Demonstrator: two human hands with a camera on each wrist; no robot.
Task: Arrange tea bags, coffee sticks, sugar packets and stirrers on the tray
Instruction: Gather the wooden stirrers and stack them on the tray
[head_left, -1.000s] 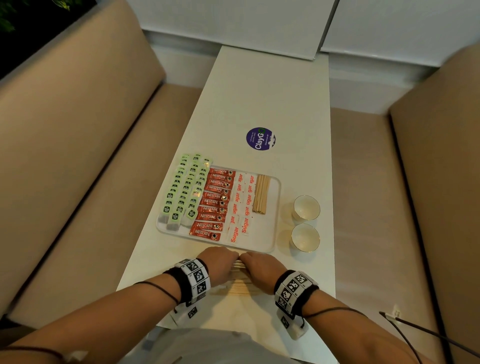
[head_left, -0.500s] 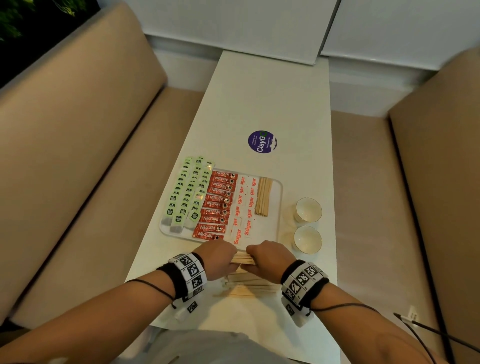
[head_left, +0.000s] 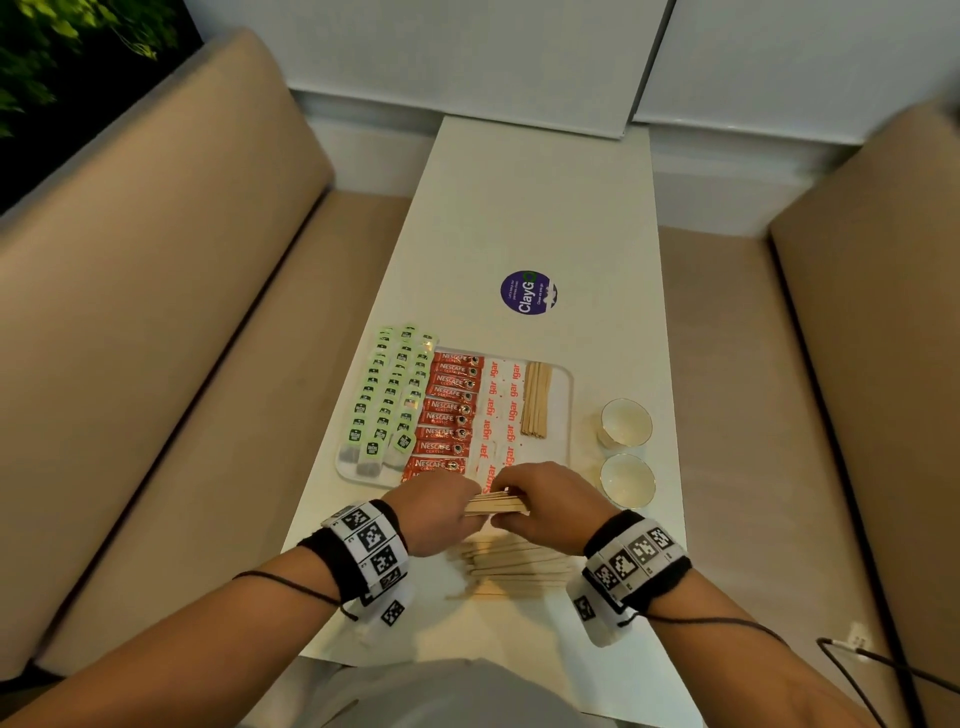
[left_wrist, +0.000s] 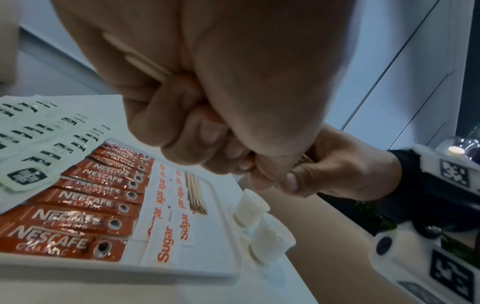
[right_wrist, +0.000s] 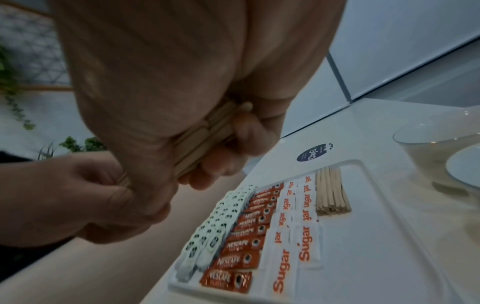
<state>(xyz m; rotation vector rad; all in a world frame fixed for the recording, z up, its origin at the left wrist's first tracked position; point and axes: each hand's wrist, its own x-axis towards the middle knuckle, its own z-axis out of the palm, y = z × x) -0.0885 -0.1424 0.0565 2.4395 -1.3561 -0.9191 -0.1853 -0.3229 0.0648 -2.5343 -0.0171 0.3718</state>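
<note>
A white tray (head_left: 563, 415) holds green tea bags (head_left: 387, 400) on the left, red coffee sticks (head_left: 449, 410), white sugar packets (head_left: 501, 410) and a row of wooden stirrers (head_left: 535, 400) at the right. My left hand (head_left: 434, 506) and right hand (head_left: 550, 506) together grip a bundle of stirrers (head_left: 496, 505) by its two ends, lifted just above the tray's near edge. The right wrist view shows the bundle (right_wrist: 200, 139) in curled fingers. More loose stirrers (head_left: 514, 566) lie on the table below my hands.
Two small white cups (head_left: 626, 422) (head_left: 627, 480) stand right of the tray. A round purple sticker (head_left: 528, 292) lies on the table (head_left: 545, 208) beyond it. Beige benches flank the narrow table on both sides. A black cable (head_left: 872, 660) runs at the lower right.
Both hands have lifted a bundle of stirrers off the loose pile and carried it forward toward the tray's near edge. The pile beneath them is now uncovered.
</note>
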